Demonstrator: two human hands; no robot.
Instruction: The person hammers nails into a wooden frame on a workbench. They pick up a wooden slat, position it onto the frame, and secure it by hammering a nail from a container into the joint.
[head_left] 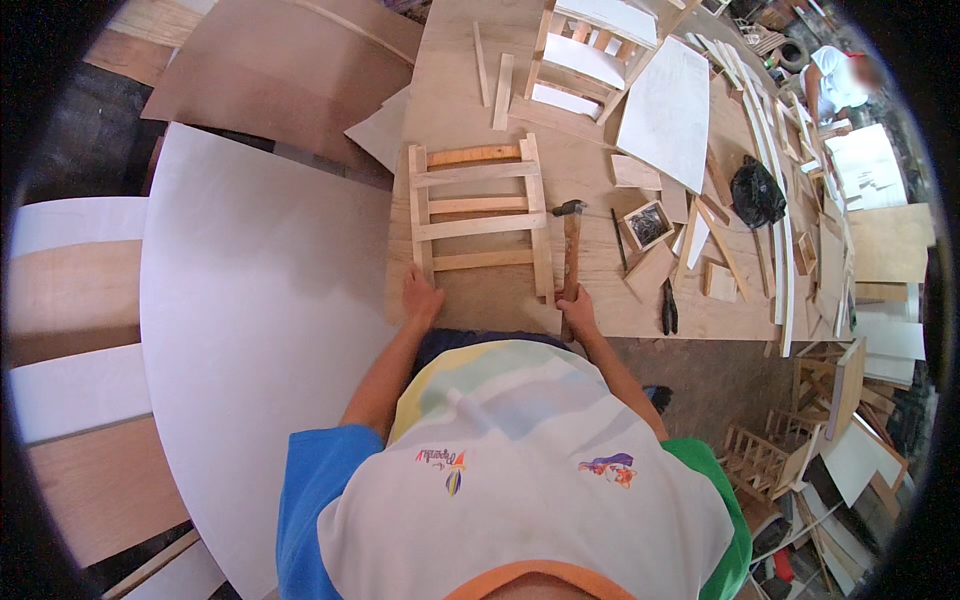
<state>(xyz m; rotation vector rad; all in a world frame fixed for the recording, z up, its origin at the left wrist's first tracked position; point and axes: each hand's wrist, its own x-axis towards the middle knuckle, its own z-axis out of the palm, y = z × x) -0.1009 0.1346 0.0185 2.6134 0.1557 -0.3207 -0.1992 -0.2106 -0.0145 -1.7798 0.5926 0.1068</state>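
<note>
One wooden frame (478, 229) lies on the table (495, 305) just beyond my hands: my left hand (422, 298) pinches the near end of its left leg (420, 215), while my right hand (577, 312), beside its right leg (541, 255), is wrapped around a hammer (571, 250).

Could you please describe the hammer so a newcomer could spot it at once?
On the plywood table, find the ladder-like wooden frame. Just right of it, the right hand holds the hammer by its wooden handle. Its dark metal head sets it apart from the plain wooden pieces nearby.
</note>
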